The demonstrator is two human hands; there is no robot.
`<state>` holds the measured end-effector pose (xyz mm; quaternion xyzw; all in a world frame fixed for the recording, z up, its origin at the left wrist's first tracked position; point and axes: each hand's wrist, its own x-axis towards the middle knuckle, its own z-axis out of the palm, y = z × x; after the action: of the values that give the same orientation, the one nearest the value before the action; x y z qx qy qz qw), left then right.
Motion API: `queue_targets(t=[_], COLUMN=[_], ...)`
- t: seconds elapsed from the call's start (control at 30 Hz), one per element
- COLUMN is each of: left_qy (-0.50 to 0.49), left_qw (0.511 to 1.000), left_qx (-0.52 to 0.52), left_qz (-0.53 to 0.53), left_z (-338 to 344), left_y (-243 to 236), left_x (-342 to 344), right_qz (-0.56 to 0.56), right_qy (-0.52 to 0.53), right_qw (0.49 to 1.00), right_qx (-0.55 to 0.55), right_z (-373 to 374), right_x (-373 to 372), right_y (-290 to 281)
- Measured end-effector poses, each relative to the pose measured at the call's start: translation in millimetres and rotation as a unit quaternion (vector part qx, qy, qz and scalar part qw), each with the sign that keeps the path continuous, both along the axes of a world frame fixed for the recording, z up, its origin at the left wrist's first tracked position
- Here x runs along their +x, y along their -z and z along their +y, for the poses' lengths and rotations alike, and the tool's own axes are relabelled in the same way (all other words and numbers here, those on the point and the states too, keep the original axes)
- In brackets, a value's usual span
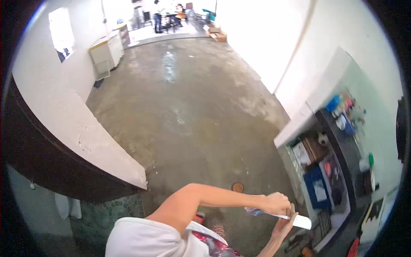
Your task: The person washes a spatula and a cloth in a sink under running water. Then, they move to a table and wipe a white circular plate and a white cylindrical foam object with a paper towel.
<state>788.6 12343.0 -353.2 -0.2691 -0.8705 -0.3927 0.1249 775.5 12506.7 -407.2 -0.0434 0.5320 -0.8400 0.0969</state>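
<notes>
Just left of the open shelf unit (319, 171) at the lower right, we recorded both hands meeting around a flat white strip (295, 220) with a blue-patterned end. The left hand (276, 203), at the end of a bare forearm reaching across from the lower middle, was closed in a pinch on the patterned end of the strip. The right hand (286, 225) came up from below the strip, its fingers extended and lying against the underside; we could not tell how firmly it gripped. The strip lay nearly level, its white end pointing toward the shelf unit and ending just short of it. The shelf unit held cardboard boxes, a blue bin and assorted small items too blurred for us to identify. Left of the shelf unit, and extending well away from it, was a bare concrete floor (192, 107) with pale scuffed patches; a small round rust-coloured drain cover (237, 187) sat on it, near the left forearm. Far left of the shelf unit we noted a white counter ledge (77, 124) over a dark base. A white sleeve (141, 237) showed at the lower edge, well left of the shelf unit.
</notes>
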Motion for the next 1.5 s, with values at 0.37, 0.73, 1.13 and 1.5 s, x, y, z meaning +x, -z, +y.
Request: queue_targets(t=[0.37, 0.73, 1.13, 1.5], left_qy=[-0.519, -0.294, -0.641, -0.646], left_qw=[0.714, 0.926, 0.744, 0.469], left_qx=[0.468, 0.115, 0.184, 0.023], left_qz=[0.046, 0.206, -0.037, -0.601], left_z=[-542, -1081, -1819, -2403], left_y=[24, 49, 120, 187], left_x=[-248, -328, -218, -37], right_qz=[-0.123, -0.040, 0.124, -0.041], right_qy=[-0.322, -0.533, -0.191, -0.117], right_qw=[0.939, 0.809, 0.711, 0.707], right_qx=[-0.017, 0.243, 0.665, 0.696], right_z=[-567, -1199, -1736, -2234], right_x=[-256, -411, -581, -670], right_y=[16, 26, 151, 245])
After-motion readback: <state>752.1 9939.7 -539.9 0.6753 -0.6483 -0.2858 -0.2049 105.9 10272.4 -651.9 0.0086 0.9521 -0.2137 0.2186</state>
